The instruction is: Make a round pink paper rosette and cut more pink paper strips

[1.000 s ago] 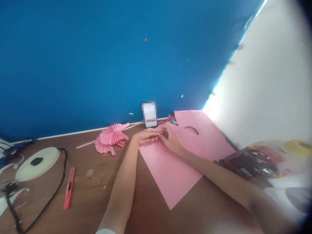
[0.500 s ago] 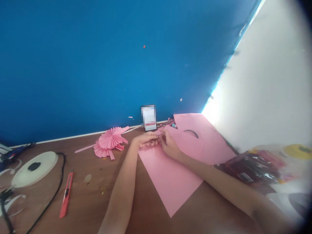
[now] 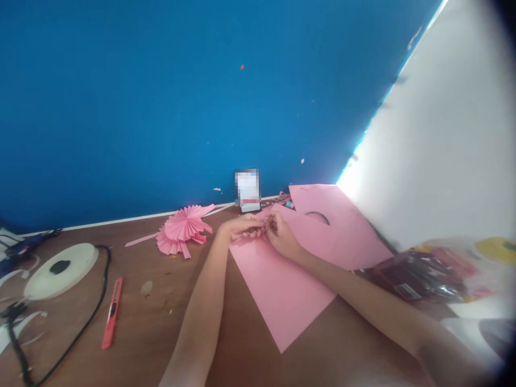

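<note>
My left hand [image 3: 245, 227] and my right hand [image 3: 279, 232] meet at the far end of a large pink paper sheet [image 3: 278, 301]. Both have their fingers closed in a pinch, tips close together. Whatever lies between the fingertips is too small to make out. Left of my hands sits a pair of pleated pink paper rosettes [image 3: 186, 224] with strips hanging from them. A second pink sheet [image 3: 355, 242] lies to the right, a dark curved piece [image 3: 317, 216] near it.
A red box cutter [image 3: 112, 313] lies at the left, beside a black cable [image 3: 97, 306] and a white disc [image 3: 60, 272]. Against the blue wall leans a phone [image 3: 248, 189] with a blurred screen. Plastic packets [image 3: 419, 279] lie at the right.
The view has shifted slightly, so everything sits a little higher and further right. My hands stay together at the same place over the sheet, with only small finger movement.
</note>
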`<control>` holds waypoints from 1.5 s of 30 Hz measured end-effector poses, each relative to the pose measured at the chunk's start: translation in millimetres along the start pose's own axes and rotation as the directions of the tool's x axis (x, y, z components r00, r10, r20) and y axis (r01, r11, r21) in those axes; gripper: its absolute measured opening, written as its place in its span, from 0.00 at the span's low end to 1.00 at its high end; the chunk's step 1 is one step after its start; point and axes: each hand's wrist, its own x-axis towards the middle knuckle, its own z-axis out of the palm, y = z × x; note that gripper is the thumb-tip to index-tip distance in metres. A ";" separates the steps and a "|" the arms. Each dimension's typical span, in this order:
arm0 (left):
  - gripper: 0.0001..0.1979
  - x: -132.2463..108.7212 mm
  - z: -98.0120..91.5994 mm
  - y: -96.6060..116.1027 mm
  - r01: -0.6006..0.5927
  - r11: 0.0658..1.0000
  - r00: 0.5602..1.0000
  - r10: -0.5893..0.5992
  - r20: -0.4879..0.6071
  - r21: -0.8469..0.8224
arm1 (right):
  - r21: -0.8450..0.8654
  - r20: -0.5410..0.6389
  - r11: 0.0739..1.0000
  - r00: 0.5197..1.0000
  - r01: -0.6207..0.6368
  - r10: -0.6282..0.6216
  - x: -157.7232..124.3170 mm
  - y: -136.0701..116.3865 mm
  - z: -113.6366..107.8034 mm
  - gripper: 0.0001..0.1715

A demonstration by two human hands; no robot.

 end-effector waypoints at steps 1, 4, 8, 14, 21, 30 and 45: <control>0.19 0.9 -0.9 -0.4 0.006 1.000 1.000 -0.006 0.002 -0.009 | -0.005 -0.003 1.000 1.000 -0.010 0.010 0.8 1.4 -0.7 0.18; 0.21 3.0 -4.8 -1.6 0.062 0.998 0.998 -0.063 -0.016 -0.017 | -0.042 -0.048 0.998 0.998 -0.048 0.046 3.5 5.8 -3.1 0.20; 0.22 2.7 -8.9 -2.2 0.083 0.996 0.996 -0.081 -0.042 0.033 | -0.054 -0.070 0.997 0.996 -0.062 0.058 4.8 8.2 -4.4 0.21; 0.25 -4.0 -3.3 3.2 -0.015 0.999 0.999 0.017 -0.049 0.045 | -0.041 -0.044 0.998 0.998 -0.050 0.048 3.0 2.3 -1.9 0.18; 0.29 -7.1 -3.4 2.2 -0.088 0.996 0.995 0.088 -0.038 0.010 | -0.030 0.012 0.999 0.999 -0.037 0.037 3.2 -1.5 -2.7 0.20; 0.13 2.7 -0.7 -5.3 -0.151 0.988 0.989 0.151 -0.001 -0.045 | -0.045 0.003 0.998 0.999 0.041 -0.040 -2.2 -9.1 -1.8 0.21; 0.16 3.4 -1.0 -5.9 -0.139 0.989 0.990 0.137 -0.037 -0.044 | -0.082 0.000 0.995 0.999 0.049 -0.050 -0.8 -7.6 1.3 0.24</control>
